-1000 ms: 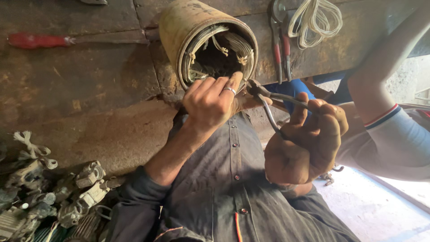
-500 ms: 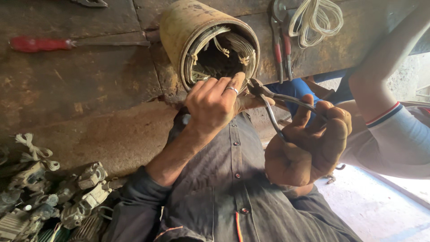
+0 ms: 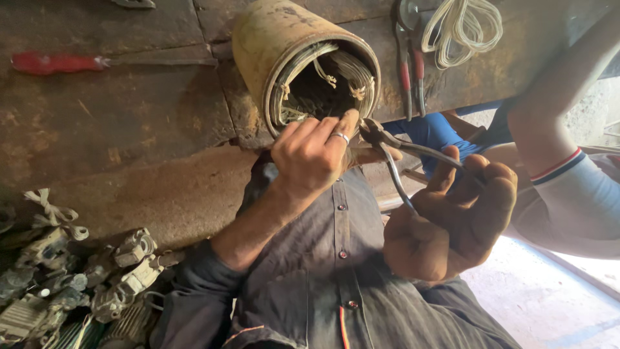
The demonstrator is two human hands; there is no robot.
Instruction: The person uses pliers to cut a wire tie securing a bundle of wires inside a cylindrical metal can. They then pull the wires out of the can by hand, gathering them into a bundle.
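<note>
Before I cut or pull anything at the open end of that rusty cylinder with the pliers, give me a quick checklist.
1. Left hand is at the rim of the rusty yellow metal cylinder: ok.
2. Right hand is closed around the handles of the grey metal pliers: ok.
3. Left fingertips clear of the plier jaws: not ok, they are right beside them.
4. What the jaws grip at the wire windings: cannot tell.
5. Another person's bare arm is apart from the pliers: ok, but close.
</note>
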